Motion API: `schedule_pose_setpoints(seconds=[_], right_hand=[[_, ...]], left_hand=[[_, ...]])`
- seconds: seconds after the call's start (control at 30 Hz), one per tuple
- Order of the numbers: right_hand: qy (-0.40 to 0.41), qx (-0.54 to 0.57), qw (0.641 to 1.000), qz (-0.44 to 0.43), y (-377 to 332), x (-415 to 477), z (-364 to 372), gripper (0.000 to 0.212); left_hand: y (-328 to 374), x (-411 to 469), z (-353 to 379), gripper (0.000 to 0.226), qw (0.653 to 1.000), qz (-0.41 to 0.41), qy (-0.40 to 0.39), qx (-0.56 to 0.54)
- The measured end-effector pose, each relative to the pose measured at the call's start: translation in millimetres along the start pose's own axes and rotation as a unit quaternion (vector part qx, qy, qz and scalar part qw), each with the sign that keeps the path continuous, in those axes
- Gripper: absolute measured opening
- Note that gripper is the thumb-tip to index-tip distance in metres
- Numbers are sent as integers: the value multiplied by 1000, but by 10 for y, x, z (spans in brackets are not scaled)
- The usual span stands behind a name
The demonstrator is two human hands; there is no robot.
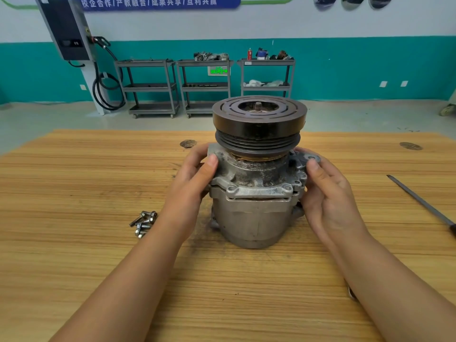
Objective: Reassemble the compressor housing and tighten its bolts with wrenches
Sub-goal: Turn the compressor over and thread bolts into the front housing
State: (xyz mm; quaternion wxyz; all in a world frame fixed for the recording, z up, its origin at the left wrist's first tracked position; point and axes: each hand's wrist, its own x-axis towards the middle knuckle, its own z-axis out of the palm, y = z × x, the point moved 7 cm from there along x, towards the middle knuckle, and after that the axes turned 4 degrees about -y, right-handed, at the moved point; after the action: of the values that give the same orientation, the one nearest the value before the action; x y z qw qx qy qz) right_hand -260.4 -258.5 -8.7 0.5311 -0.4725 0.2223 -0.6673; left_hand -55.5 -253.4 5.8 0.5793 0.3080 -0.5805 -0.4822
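Note:
A grey metal compressor stands upright in the middle of the wooden table (98, 183). Its dirty front housing (256, 178), with a dark grooved pulley (259, 122) on top, sits on the lower housing body (254, 218). A thin gap shows at the seam between the two parts, and the bolt holes in the flange are bare. My left hand (195, 183) grips the front housing's left side, thumb on top. My right hand (325, 191) grips its right side by the mounting ear. Several loose bolts (144, 223) lie on the table left of the compressor.
A long thin metal tool (419, 199) lies on the table at the right, running toward the edge. Three grey shelf carts (204, 87) stand against the teal wall across the floor, and a wall box with black cables (66, 30) hangs at the left.

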Motion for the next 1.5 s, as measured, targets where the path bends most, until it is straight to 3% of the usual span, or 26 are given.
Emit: schedule_pose_setpoints(seconds=[0.47,0.63,0.73,0.83,0.93,1.07,1.23,1.37,1.5], right_hand=[[18,-60,997,-35,-16,-44,18,28],[-3,-88,996,-20,-27,-42,9,29],[-1,-165,986,-34,-111,-53,7,29],[43,-209,976,-48,-157,-41,-59,17],[94,-226,969,-30,-151,-23,-152,23],[66,-218,974,-9,-154,-3,-116,25],[28,-259,965,9,-139,-29,-77,24],[-24,-260,965,27,-123,-62,-14,40],[-58,-289,953,64,-40,-80,37,80]], left_hand=[[-52,21,-1,25,1000,-2,-11,0],[22,-31,16,27,998,-13,3,62],[58,-80,28,26,993,-34,-2,109],[70,-159,35,46,982,-63,4,179],[71,-318,77,67,979,-56,-5,196],[81,-539,151,87,953,-42,-31,299],[84,-580,141,78,955,10,27,295],[106,-577,105,78,945,36,68,319],[118,-632,124,79,938,49,93,329]])
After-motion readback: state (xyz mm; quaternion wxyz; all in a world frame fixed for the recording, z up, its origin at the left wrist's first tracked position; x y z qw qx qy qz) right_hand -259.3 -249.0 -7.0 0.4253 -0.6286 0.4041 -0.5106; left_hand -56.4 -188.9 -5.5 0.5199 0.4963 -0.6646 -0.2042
